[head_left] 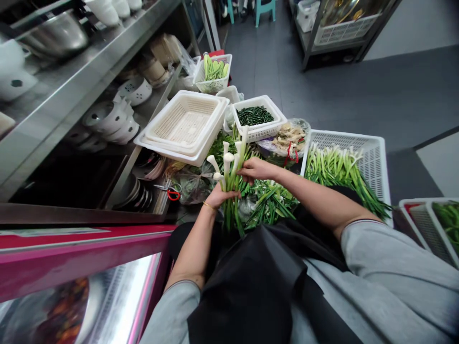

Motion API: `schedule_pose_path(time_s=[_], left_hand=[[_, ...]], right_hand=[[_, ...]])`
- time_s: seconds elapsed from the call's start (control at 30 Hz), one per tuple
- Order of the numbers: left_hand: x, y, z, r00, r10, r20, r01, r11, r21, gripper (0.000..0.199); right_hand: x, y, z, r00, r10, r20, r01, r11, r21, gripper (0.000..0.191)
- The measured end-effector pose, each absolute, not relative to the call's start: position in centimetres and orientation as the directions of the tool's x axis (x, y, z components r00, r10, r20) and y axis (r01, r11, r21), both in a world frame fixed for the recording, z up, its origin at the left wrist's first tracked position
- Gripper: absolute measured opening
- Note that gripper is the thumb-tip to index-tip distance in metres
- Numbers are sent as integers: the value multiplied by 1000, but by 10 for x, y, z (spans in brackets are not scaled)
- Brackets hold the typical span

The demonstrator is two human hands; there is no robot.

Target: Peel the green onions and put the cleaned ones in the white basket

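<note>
Bunch of long green stalks with thick white bulb ends (229,177) stands roughly upright in front of the black apron (251,282), bulbs up and leaves hanging down. The left hand (223,195) is closed round its middle, thumb across the front. The right hand (254,170) is at the bunch's right side just below the bulbs, fingers bent and partly closed, tips against the stalks; whether they pinch one, I cannot tell.

Beneath and beyond the hands spreads a loose heap of cut green leaves (274,203). To its left are a clear plastic bag of greens (195,186) and red-handled metal scissors (172,191), near the end of the lower shelf.

Past the bunch, stacked shallow white plastic trays (187,119) sit tilted to the left. Right of them, a smaller white basket (267,130) holds slim dark green pods (254,115), with a clear bag of pale brown pieces (289,136) by its near right corner. On the far right, a large white perforated basket (375,160) carries more green stalks (335,167), white ends toward its far edge, leaf tips over its near right corner. Farthest out, another white basket (213,86) holds pale green vegetables (215,69).
</note>
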State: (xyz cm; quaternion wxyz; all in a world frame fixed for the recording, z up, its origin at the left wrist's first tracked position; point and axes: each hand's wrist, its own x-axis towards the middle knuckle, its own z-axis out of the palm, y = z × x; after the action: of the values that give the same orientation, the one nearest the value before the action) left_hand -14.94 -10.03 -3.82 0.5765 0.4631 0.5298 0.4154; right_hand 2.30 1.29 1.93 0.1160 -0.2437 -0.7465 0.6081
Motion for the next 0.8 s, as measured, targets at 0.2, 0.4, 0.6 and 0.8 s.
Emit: schedule_pose_path(time_s=[0.2,0.4,0.6,0.8], left_hand=[[-155,-102,-34,240,942,-235,-136,272,953,40],[-134,-82,-44,-28,981,-192,-95,189,977,44],[-135,-76,-43,-144,983,-114,4,116,993,40],[-150,-85,-37,212,958,-193,-128,223,966,58]], right_hand=[[51,15,38,-865,501,9,115,215,-970,33],[21,2,18,-759,651,-24,353,379,-856,28],[12,4,13,-648,758,-74,380,236,-894,21],[44,8,32,-891,454,-2,122,233,-965,22]])
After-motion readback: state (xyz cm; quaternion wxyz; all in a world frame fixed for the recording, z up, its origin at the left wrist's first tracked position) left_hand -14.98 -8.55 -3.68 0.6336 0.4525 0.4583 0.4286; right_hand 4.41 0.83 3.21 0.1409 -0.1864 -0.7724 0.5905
